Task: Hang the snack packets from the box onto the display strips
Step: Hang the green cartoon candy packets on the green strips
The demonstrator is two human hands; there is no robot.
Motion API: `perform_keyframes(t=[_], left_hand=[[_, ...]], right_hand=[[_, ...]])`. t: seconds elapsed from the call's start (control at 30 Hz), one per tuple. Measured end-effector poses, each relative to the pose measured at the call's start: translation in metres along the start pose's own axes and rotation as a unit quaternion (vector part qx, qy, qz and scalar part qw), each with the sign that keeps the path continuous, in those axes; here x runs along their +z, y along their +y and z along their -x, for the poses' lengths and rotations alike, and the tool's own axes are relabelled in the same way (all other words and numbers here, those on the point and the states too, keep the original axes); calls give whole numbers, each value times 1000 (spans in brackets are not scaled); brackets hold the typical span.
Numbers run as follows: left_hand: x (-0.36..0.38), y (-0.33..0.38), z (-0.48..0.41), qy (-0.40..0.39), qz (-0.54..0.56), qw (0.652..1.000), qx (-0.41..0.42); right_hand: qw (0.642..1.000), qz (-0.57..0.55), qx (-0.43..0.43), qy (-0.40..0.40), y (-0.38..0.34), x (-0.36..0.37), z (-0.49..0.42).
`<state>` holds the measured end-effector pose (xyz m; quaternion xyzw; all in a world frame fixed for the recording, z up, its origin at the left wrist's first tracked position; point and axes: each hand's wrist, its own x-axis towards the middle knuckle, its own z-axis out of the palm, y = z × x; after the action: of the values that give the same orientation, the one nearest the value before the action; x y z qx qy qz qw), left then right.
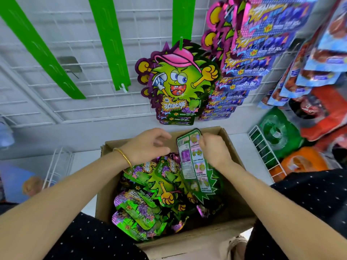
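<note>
Hanging is partly done; much stock is left to be hung.

A green spiky-edged foil packet, back face up, is pinched by the right hand over the brown cardboard box. The left hand is held beside it, loosely curled, grasping nothing. Matching packets are hung on one green plastic strip. Two green strips are bare, and a heap of packets is left in the box.

A white wire grid panel covered the wall across the upper frame, a metal hook plate at upper left. Below lay a pale flat surface, with a wire rack at middle left and a second wire rack at middle right.
</note>
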<state>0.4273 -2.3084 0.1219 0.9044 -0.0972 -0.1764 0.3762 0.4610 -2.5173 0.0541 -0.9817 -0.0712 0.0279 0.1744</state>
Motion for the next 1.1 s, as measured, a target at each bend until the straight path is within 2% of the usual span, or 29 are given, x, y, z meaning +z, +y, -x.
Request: perform_keyframes(t=[0.07, 0.1, 0.17, 0.27, 0.33, 0.4, 0.43, 0.47, 0.5, 0.57, 0.6, 0.67, 0.77, 0.83, 0.9, 1.0, 1.1], left_hand=[[3, 2, 6, -78, -40, 996, 23], [5, 4, 9, -109, -61, 992, 36], [8, 5, 15, -150, -107, 981, 57], [11, 6, 25, -184, -166, 966, 67], [12, 5, 28, -171, -210, 959, 78], [12, 4, 26, -96, -244, 958, 117], [11, 4, 23, -35, -239, 961, 135], [9, 4, 20, 25, -211, 967, 137], [6, 6, 17, 78, -171, 974, 128], [-1, 6, 9, 140, -118, 978, 100], [-5, 4, 5, 147, -108, 979, 88], [-11, 1, -1, 142, -98, 983, 71], [-16, -1, -7, 120, -117, 984, 63], [-17, 2, -10, 109, -131, 983, 73], [-19, 5, -13, 108, -133, 982, 83], [-29, 10, -20, 127, -123, 980, 92], [-48, 28, -29, 131, -83, 983, 99]], right_hand=[[986, -121, 110, -36, 9, -18, -4], [967, -184, 171, -35, 14, -22, -4], [897, -339, 281, -27, 20, -23, 2], [772, -502, 384, -70, 22, -24, 20], [686, -567, 444, -103, 23, -26, 27], [593, -620, 492, -144, 26, -20, 26], [577, -623, 500, -170, 26, -18, 26], [590, -609, 492, -196, 28, -14, 25], [622, -585, 471, -221, 32, -10, 22], [729, -493, 403, -251, 34, -13, 16], [778, -454, 367, -231, 34, -18, 12], [841, -431, 302, -125, 37, -31, 1], [880, -454, 136, 38, 22, -59, -7], [904, -424, -7, 53, -1, -74, -6], [928, -361, -91, 16, -21, -83, -7], [947, -293, -133, 3, -36, -87, -18], [946, -289, -144, 22, -37, -101, -32]])
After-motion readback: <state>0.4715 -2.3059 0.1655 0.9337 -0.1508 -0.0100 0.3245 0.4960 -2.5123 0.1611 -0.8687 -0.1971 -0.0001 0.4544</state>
